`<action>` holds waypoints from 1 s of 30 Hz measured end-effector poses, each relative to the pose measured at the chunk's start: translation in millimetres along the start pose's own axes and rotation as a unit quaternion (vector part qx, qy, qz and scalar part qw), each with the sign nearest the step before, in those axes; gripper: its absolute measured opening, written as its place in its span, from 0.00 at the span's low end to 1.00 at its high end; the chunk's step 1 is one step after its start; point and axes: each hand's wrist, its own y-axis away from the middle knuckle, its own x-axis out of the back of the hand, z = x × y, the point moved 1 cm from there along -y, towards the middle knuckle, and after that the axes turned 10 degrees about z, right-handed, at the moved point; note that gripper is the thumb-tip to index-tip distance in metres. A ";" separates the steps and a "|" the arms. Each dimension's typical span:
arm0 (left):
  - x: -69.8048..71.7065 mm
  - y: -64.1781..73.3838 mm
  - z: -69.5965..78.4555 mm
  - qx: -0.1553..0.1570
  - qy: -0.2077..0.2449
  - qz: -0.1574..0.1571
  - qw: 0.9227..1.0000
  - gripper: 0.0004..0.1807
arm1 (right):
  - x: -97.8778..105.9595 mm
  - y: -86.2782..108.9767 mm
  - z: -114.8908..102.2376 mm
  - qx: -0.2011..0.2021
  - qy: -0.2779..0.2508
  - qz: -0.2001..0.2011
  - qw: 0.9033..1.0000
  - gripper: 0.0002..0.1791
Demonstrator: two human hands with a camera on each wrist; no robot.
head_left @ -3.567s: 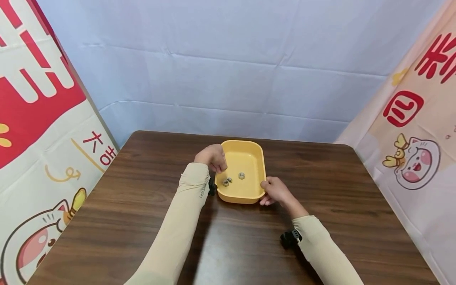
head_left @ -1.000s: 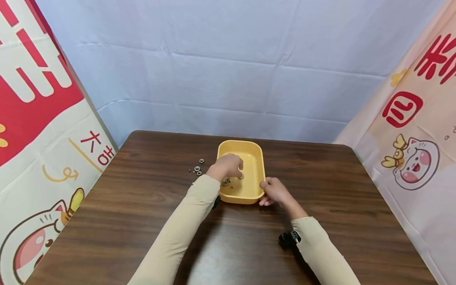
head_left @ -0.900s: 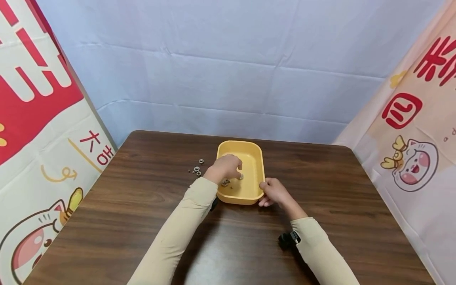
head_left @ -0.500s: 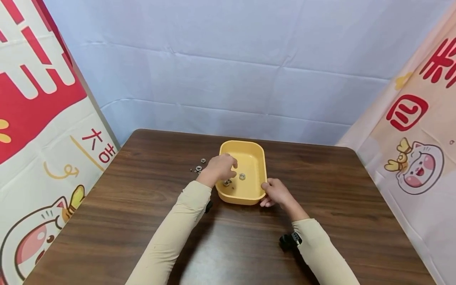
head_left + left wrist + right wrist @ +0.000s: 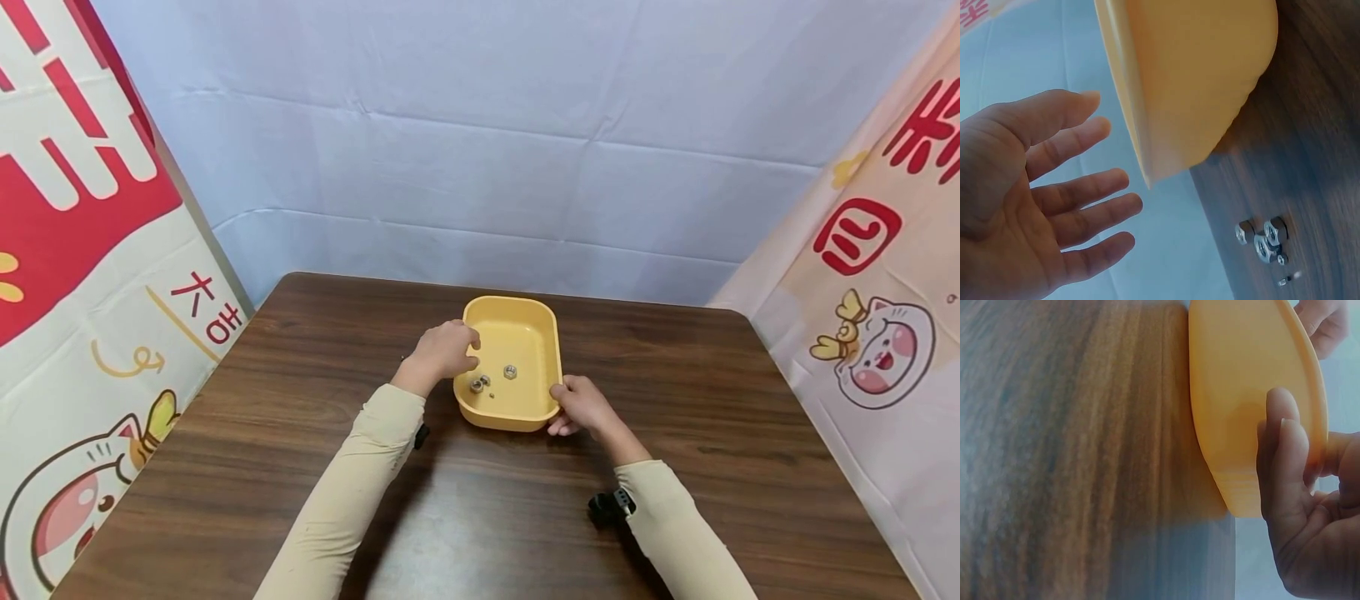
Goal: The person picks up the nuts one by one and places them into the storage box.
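Observation:
My left hand [image 5: 442, 350] hovers at the left rim of a yellow rectangular tray [image 5: 517, 400], its fingers spread and relaxed. In the left wrist view nothing lies between those fingers, and they are apart from the tray wall. My right hand [image 5: 581, 404] pinches the tray's near right rim, thumb over the edge and fingers [image 5: 1288, 450] against the outer wall. Inside the tray are a hex nut [image 5: 510, 372] near the middle, another nut [image 5: 476, 386] with a smaller one beside it, and a tiny piece [image 5: 491, 396].
Several metal nuts [image 5: 1266, 248] of mixed sizes lie on the dark wooden table [image 5: 525, 517], left of the tray; in the head view my left hand hides most of them. A pale cloth [image 5: 480, 167] hangs behind the table, with printed banners at both sides.
My left hand has drawn back leftward from inside the tray to its left rim. A tiny piece unseen 3.6 s ago shows in the tray. My right hand keeps its grip.

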 end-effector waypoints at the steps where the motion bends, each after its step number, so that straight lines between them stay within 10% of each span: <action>1: 0.6 0.7 -1.2 0.002 0.002 0.000 1.000 0.15 | 0.0 0.0 0.1 0.000 0.000 0.000 1.000 0.16; 30: -11.5 22.6 -39.4 0.048 0.029 0.025 0.998 0.11 | 1.7 0.3 1.5 -0.001 -0.017 -0.011 1.000 0.17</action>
